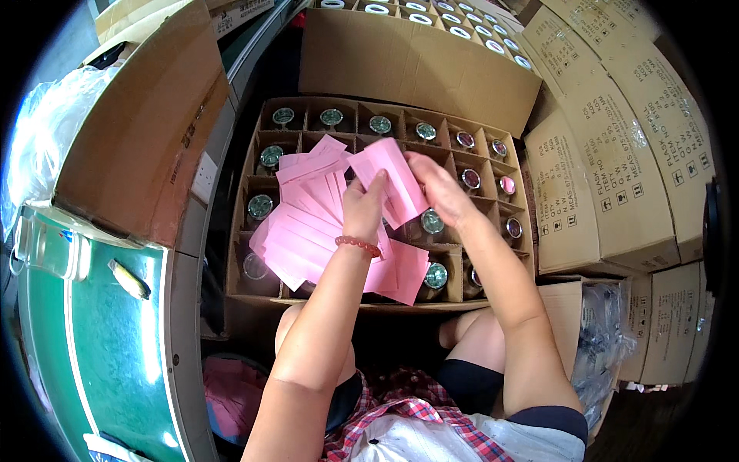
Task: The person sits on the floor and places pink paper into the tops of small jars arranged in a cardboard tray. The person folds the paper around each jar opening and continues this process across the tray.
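Note:
My left hand (363,208), with a red bead bracelet at the wrist, pinches a pink paper slip (399,181) between thumb and fingers. At the slip's right edge, the fingers of my right hand (445,191) close on it, partly hidden behind the paper. A fanned pile of pink slips (304,242) lies below and left, over an open divided carton (239,223). Round-topped glass containers stand in its compartments, such as a greenish one (260,206) at the left and another (433,222) under my right hand. One container (507,185) at the right shows pink inside.
Behind stands another carton (416,65) of white-topped containers. Stacked brown cartons (616,177) line the right side. A green table (115,346) at the left bears a yellow cutter (129,279) and a clear jug (50,246). An upright cardboard flap (142,131) rises beside it.

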`<state>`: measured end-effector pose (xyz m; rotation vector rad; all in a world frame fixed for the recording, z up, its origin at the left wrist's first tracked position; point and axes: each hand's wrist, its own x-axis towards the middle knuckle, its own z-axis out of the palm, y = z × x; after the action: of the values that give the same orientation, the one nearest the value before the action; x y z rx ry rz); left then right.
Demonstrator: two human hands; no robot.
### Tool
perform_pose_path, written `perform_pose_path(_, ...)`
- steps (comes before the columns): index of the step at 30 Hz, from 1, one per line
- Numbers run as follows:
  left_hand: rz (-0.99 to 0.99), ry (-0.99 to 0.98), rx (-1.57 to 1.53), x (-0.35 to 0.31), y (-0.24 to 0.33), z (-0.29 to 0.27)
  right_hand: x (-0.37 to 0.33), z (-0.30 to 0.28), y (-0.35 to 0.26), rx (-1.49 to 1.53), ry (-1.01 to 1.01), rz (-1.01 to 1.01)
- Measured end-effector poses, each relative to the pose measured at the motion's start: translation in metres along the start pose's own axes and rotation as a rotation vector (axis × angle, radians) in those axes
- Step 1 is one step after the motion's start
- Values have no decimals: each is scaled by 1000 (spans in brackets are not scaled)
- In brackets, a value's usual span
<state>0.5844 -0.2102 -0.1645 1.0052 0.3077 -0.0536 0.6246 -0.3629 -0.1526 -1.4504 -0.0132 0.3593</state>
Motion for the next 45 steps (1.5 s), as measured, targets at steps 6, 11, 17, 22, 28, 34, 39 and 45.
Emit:
perform_pose_path(6,4,-61,5,8,-18,1,-11,6,3,-645,-133,-265)
perform_pose_path(11,-270,110,-69,-2,5,16,-26,23,-1,-982,-175,-320)
perform_pose_path(17,-152,-175,52,0,-3,4,-24,23,-5,-1070,-165,-415)
perform_pose_path(22,9,-68,516,6,38,1,16,-21,-37,-1194,116,-556)
perform_pose_path(28,347,218,1250,56,31,-57,92,-100,-52,-1787,278,-330)
perform_pose_path(34,346,311,1661,81,27,-100,143,-86,-22,-2272,-7,-279)
perform_pose_path(39,247,287,1616,82,39,-86,168,-86,-14,-2208,-31,-145)
perform_pose_path(45,274,290,1499,83,45,-88,166,-94,-30,-1716,-115,-64)
